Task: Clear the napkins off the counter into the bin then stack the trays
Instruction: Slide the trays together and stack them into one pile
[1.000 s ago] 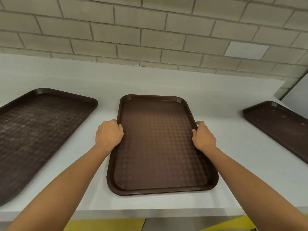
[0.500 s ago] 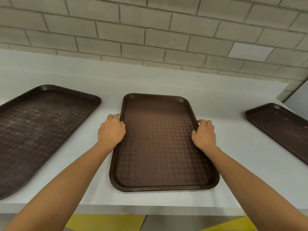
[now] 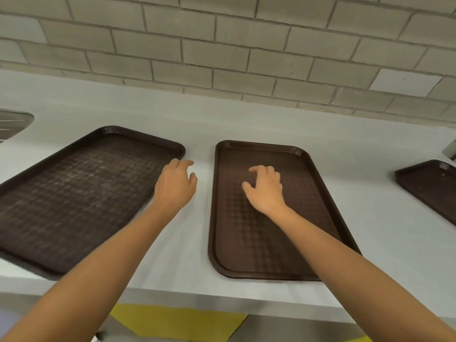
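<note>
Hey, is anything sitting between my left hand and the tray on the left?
Nothing visible does. The left hand hovers at the right edge of the left tray, fingers loosely curled, holding nothing.

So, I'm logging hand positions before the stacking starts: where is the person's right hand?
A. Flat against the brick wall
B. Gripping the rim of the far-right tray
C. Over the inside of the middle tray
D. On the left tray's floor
C: the right hand is over the patterned floor of the middle tray, inside its rim, with fingers loosely curled and holding nothing.
</note>
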### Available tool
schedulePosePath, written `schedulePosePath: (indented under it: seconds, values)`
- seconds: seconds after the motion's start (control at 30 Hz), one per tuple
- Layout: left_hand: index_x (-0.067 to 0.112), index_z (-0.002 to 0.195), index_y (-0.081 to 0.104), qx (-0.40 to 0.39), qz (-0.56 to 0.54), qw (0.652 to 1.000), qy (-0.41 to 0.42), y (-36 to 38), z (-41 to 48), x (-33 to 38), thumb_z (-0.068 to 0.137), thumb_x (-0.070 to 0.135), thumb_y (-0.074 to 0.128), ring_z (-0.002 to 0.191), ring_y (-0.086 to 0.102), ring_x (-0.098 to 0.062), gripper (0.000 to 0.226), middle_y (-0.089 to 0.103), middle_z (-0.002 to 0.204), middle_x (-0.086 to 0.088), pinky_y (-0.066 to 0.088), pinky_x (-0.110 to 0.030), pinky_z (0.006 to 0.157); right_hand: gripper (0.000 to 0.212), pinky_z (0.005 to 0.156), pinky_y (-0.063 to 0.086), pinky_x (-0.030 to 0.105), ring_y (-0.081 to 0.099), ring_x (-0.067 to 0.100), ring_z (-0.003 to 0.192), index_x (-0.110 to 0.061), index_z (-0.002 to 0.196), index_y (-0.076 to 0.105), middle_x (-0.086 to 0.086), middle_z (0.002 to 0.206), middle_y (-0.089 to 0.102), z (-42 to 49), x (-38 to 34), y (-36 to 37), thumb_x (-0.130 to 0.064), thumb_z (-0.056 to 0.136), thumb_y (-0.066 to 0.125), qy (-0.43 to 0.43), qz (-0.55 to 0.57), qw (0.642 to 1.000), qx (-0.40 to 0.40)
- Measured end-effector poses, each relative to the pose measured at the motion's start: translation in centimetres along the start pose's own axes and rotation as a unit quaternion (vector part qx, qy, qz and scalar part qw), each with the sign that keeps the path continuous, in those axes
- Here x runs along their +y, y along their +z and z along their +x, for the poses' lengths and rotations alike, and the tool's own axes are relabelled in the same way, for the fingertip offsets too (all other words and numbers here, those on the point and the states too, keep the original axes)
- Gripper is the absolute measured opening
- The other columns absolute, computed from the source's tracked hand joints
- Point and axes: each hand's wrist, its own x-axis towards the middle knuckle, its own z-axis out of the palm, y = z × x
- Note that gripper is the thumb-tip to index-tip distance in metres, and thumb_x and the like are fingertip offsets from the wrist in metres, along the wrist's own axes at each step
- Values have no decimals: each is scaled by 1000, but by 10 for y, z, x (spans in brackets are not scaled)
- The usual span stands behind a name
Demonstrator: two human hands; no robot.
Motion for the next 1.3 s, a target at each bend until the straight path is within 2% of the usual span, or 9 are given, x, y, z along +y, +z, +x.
schedulePosePath:
  seconds: [0.27, 0.43, 0.6, 0.7, 0.87, 0.97, 1.07, 1.2, 1.3]
  values:
    - [11, 129, 53, 20, -15, 1000, 14, -39, 9, -50, 94, 14, 47, 114, 53, -25, 35, 55, 125, -12, 44, -34, 92, 39, 94, 42, 32, 38, 21, 123, -16, 126, 52, 5, 128, 46, 1, -90, 49, -27, 89, 57, -63, 42, 994, -80]
    - [15, 130, 52, -14, 2, 1000, -16, -50, 10, -83, 95, 18, 48, 109, 58, -23, 36, 59, 123, -9, 51, -36, 90, 34, 88, 47, 31, 59, 23, 106, -11, 122, 56, 9, 119, 60, 0, -135, 83, -27, 93, 54, -12, 98, 983, -155]
    - [19, 132, 48, -68, 7, 996, -50, -51, 7, -106, 96, 22, 44, 79, 65, -17, 36, 67, 112, -6, 56, -36, 75, 29, 60, 43, 23, 53, 14, 58, -10, 80, 59, 3, 68, 55, 2, -161, 111, -35, 94, 53, 48, 100, 975, -194]
    - [21, 132, 47, -81, 11, 995, -61, -49, 6, -111, 97, 24, 43, 70, 64, -16, 36, 69, 105, -5, 56, -35, 69, 34, 50, 36, 21, 48, 12, 51, -13, 67, 48, 2, 61, 49, 6, -167, 121, -34, 93, 53, 85, 107, 968, -211]
    - [18, 131, 49, -76, -8, 995, -66, -50, 9, -110, 97, 20, 43, 68, 62, -15, 35, 68, 105, -7, 54, -30, 66, 21, 56, 48, 22, 54, 14, 51, -7, 93, 55, 7, 69, 58, 10, -175, 123, -27, 95, 50, 168, 187, 938, -239]
    - [18, 130, 51, -62, -36, 996, -57, -53, 13, -107, 97, 18, 44, 67, 62, -14, 34, 68, 106, -8, 55, -31, 66, 24, 70, 56, 27, 65, 20, 72, -7, 107, 54, 12, 94, 63, 13, -179, 122, -28, 97, 47, 211, 266, 912, -230]
    - [17, 129, 52, -54, -53, 996, -38, -55, 16, -102, 96, 18, 44, 66, 62, -15, 34, 68, 109, -9, 56, -35, 71, 35, 67, 51, 28, 61, 24, 92, -7, 125, 45, 15, 114, 59, 17, -181, 123, -26, 96, 46, 223, 305, 906, -192]
    - [16, 129, 52, -59, -71, 996, -8, -58, 17, -95, 95, 15, 45, 73, 61, -16, 35, 66, 115, -9, 53, -32, 77, 44, 74, 45, 28, 52, 19, 93, -9, 137, 24, 13, 119, 51, 20, -176, 114, -20, 98, 42, 220, 349, 901, -137]
    - [17, 128, 53, -59, -72, 995, 21, -62, 18, -91, 94, 16, 46, 90, 63, -19, 34, 66, 114, -5, 50, -32, 85, 39, 78, 43, 29, 49, 18, 93, -7, 135, 24, 12, 122, 50, 25, -169, 104, -17, 99, 36, 191, 353, 911, -94]
